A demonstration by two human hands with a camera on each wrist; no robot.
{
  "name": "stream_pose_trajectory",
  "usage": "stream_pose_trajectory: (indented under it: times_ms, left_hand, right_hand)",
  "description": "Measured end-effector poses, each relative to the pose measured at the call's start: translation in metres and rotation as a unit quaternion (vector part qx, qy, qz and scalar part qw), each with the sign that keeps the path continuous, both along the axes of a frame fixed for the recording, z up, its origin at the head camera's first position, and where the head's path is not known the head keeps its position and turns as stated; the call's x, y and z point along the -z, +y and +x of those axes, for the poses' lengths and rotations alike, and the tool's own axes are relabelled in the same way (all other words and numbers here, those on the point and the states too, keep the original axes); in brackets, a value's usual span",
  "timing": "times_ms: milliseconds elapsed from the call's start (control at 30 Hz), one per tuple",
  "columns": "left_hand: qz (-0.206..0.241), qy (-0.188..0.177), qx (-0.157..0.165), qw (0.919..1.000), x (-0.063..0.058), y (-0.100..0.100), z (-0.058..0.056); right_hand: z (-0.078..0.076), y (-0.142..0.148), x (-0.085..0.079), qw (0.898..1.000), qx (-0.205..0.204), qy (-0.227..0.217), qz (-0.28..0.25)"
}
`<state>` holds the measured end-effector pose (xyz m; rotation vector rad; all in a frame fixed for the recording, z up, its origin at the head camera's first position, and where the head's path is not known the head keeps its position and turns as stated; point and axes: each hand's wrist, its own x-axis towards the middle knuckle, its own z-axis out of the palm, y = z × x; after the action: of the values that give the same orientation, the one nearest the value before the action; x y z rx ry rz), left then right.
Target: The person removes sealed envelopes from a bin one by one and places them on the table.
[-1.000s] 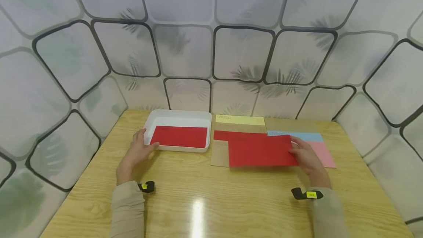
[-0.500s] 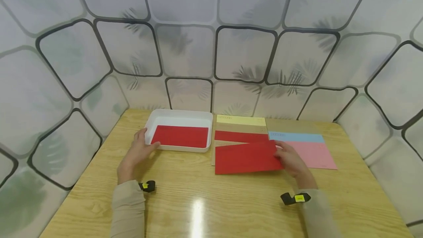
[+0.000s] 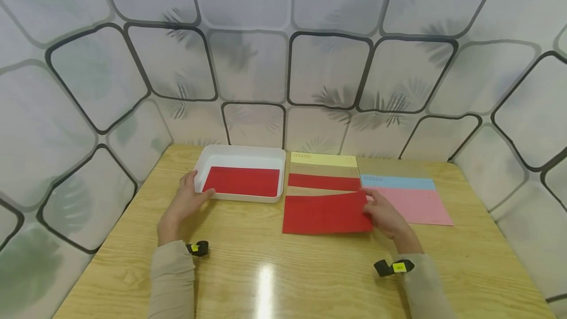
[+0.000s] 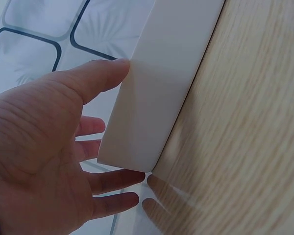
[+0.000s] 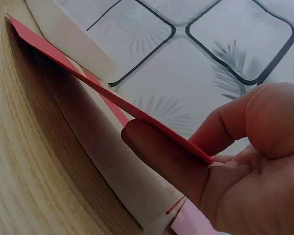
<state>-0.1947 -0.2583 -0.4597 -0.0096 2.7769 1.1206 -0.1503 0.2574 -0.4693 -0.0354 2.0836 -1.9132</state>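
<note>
My right hand [image 3: 387, 214] pinches the right edge of a red envelope [image 3: 325, 214] between thumb and fingers. In the right wrist view that envelope [image 5: 71, 63] is seen edge-on, tilted and lifted above a brown envelope [image 5: 100, 137]. At the left, my left hand [image 3: 182, 206] touches the near left corner of a white tray [image 3: 243, 152]. Its thumb meets the tray's rim in the left wrist view, while the fingers lie fairly straight around the corner. Inside the tray lies another red envelope [image 3: 241, 181].
Overlapping envelopes lie right of the tray: yellow [image 3: 323, 160], brown [image 3: 325, 170], and red [image 3: 323, 181]. Farther right are a blue one [image 3: 398, 182], a pink one [image 3: 421, 206] and brown paper [image 3: 390, 167]. A patterned wall covering [image 3: 330, 70] borders the wooden table [image 3: 266, 250].
My right hand has carried the held red envelope left and toward me, uncovering more of the blue and pink envelopes. Over the last half second it shifted slightly further left. My left hand stays at the tray.
</note>
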Motion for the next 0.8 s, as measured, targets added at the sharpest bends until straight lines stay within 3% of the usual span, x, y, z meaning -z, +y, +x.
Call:
stream_pose_trajectory:
  times_ms: [500,800]
  left_hand:
    - [-0.007,0.003,0.002,1.0,0.0,-0.001,-0.001]
    - [-0.003,0.003,0.004,1.0,0.0,-0.001,-0.001]
  right_hand:
    - [0.003,0.006,-0.007,0.995,-0.016,-0.02,0.1]
    - [0.01,0.022,-0.013,0.988,0.005,-0.033,0.149]
